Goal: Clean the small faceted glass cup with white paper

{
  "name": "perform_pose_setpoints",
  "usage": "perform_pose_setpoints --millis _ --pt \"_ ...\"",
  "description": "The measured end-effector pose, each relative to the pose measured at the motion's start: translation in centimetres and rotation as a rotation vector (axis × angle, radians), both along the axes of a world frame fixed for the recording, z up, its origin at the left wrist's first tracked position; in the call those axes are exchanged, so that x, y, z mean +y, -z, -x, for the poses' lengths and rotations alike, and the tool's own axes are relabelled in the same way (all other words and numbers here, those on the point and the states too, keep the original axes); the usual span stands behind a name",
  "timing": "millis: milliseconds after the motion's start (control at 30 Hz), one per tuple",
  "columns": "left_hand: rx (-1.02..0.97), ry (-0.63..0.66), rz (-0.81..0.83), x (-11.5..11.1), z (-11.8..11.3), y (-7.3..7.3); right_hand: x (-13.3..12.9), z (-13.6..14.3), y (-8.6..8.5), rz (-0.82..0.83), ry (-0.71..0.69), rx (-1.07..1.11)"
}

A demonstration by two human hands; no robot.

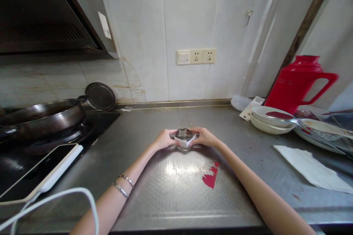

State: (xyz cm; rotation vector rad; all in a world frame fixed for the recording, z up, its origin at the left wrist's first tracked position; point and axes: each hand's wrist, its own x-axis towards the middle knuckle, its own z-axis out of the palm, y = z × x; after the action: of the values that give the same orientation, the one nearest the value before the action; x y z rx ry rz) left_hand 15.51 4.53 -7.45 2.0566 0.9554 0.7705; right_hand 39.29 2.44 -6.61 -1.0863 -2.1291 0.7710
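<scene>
1. Glass-like dish [184, 133]: just below frame centre, white sheet [185, 143] at near side.
2. Grip: left hand [165, 139] and right hand [206, 137] part-curled, holding opposite edges.
3. Apparent step: steadying; next move likely needs even pressure.

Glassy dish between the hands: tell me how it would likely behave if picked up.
The dish looks like glass, so it is probably stiff and could chip if knocked. Its shiny surface might feel slippery to the left hand and right hand. The white paper at its near side looks thin and might slip during a lift.
</scene>
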Motion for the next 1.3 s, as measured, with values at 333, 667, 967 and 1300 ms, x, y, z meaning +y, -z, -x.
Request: perform_pose_setpoints --millis 333,667,967,1300 --pt "0.005 0.004 0.02 -0.4 -0.04 -0.08 -0.28 0.19 -0.19 -0.033 -0.003 -0.052" --pt "-0.001 0.024 0.044 -0.59 -0.09 -0.19 0.0 0.04 0.3 -0.084 -0.014 -0.064" --pt "-0.019 0.048 0.055 -0.62 -0.16 -0.1 -0.2 0.15 0.34 -0.088 0.015 -0.081" --pt "0.008 0.031 0.007 -0.54 -0.19 0.43 -0.35 0.2 0.42 -0.023 0.007 -0.059"
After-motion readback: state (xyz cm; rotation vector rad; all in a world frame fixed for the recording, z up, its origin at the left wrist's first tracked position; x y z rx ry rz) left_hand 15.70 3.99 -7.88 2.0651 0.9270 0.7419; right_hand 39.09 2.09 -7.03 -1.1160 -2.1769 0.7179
